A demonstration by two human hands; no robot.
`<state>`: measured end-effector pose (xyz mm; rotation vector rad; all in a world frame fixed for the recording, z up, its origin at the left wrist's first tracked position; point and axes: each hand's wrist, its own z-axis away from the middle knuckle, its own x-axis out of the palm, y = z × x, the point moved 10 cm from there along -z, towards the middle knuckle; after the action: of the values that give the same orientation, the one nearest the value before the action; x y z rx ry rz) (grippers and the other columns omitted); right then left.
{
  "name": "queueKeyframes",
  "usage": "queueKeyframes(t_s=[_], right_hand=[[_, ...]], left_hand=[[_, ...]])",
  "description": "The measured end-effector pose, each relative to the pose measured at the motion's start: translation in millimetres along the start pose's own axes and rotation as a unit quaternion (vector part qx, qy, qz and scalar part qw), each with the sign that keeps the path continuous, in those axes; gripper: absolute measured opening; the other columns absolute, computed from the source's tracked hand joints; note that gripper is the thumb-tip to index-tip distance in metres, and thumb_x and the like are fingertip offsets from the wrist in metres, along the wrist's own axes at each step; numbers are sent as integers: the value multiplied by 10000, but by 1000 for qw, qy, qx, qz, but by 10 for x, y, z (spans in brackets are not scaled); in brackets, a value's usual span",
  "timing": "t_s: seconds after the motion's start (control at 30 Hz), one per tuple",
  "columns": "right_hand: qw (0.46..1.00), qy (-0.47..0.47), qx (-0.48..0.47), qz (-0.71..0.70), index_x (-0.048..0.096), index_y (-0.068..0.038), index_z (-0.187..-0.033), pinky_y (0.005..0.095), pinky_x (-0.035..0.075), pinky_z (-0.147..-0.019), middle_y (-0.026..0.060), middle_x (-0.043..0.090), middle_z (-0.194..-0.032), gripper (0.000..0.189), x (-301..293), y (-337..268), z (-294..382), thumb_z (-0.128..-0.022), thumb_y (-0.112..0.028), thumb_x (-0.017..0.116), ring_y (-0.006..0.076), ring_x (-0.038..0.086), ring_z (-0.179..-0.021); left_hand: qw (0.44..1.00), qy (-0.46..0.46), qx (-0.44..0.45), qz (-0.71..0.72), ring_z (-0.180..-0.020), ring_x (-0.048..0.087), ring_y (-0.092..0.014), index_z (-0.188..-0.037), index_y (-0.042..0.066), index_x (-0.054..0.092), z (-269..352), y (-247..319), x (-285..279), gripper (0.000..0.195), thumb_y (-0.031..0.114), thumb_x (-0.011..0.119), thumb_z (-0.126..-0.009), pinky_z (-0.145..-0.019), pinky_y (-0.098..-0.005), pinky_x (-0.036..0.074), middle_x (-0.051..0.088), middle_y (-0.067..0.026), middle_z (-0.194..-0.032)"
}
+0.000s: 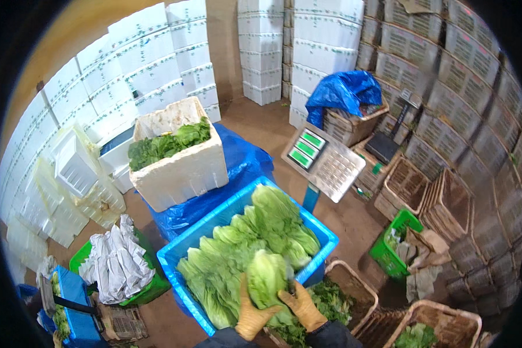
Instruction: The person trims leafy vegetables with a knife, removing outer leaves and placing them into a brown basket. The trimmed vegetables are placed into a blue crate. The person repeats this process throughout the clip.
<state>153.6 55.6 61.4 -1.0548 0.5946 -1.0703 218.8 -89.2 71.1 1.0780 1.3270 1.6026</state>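
Both of my hands wear yellowish gloves and are at the near right part of a blue plastic crate [169,265] packed with rows of green leafy lettuce [226,252]. Between them a pale green lettuce head [267,276] stands out above the others. My left hand [252,313] lies along its left side, thumb across the base. My right hand [303,306] holds its lower right side, with a small dark thing, too blurred to name, near the fingers. Beyond the crate's right edge stands a scale display [324,161] with green panels and a keypad.
Behind the crate sits a white foam box [178,182] of greens on blue sheeting. White bundles fill a green crate [150,289] at left. Brown baskets [474,322] stand at lower right, a green basket [380,256] above them. Stacked boxes line the walls. At lower left, a partly visible hand [57,339] touches greens.
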Motion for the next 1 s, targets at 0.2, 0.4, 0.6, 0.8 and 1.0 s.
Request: queueKeyframes(t_s=[0.2,0.4,0.6,0.8,1.0], right_hand=[[957,159,-165,176,555,-35,-1445,398,505,-997,148,603,-1361,654,-117,-709,-1454,-898,-261,831,294,595,-1220],[854,271,-207,394,625,-95,-1343,450,496,-1037,162,591,-1343,643,-361,-914,-2728,-762,-161,893,382,567,-1261],[858,280,-216,372,682,-124,-1250,415,547,-900,111,609,-1272,528,-590,-687,-3007,-768,-130,897,313,656,-1040],[885,221,-189,364,645,-115,-1340,452,512,-1019,158,596,-1359,539,-534,-716,-2995,-842,-195,835,367,595,-1247],[950,151,-199,190,540,-127,-1487,411,584,-939,170,557,-1494,571,-717,-423,-1457,-940,-99,702,353,587,-1304]], left_hand=[[981,153,37,110,-1304,552,-308,-1635,21,179,-1065,144,-857,1169,16,913,-726,-1104,-399,482,461,-222,-1493],[966,227,22,-125,-1481,378,-362,-1634,-53,148,-2484,-455,-621,1274,196,977,-698,-1235,-406,322,355,-277,-1606],[928,250,-84,-264,-1476,360,-440,-1647,-48,58,-3093,-1157,-316,1302,180,955,-731,-1232,-439,330,339,-329,-1592],[915,233,-108,-311,-1412,439,-448,-1638,-64,-19,-3228,-1393,-305,1330,173,940,-748,-1194,-442,380,409,-354,-1528],[876,59,145,-457,-1366,495,-387,-1583,-59,163,-3636,-858,-407,1034,210,839,-848,-1157,-434,402,467,-313,-1505]])
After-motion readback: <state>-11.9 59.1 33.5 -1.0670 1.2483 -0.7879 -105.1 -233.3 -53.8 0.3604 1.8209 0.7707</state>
